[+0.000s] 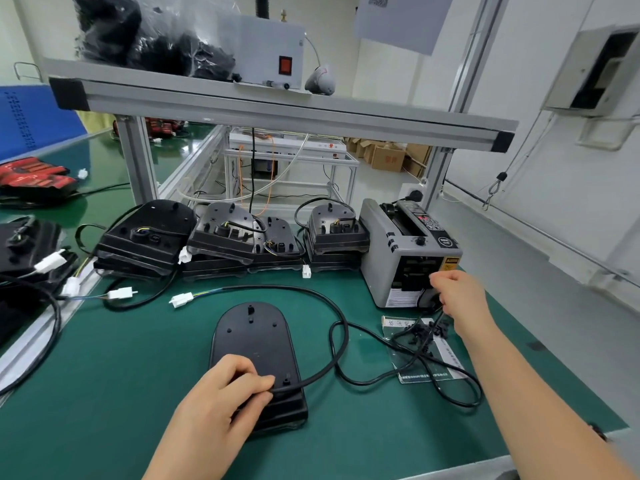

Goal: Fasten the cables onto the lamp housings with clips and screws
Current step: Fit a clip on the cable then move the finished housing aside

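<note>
A black lamp housing (254, 341) lies back side up on the green mat in front of me. My left hand (221, 396) rests on its near end, fingers curled over the black cable (332, 306) where it enters the housing. The cable loops right and back to a white connector (181, 300). My right hand (457, 296) is at the outlet of the grey tape dispenser (408, 251), fingers curled as if pinching something there; what they hold is hidden. A pile of small black clips (427, 332) sits on a plastic bag just below that hand.
Stacks of black lamp housings (225, 237) with cables line the back of the mat. More housings (24, 247) lie at the left, red lamps (34, 178) beyond them. An aluminium shelf frame (277, 109) spans overhead. The table edge runs along the right.
</note>
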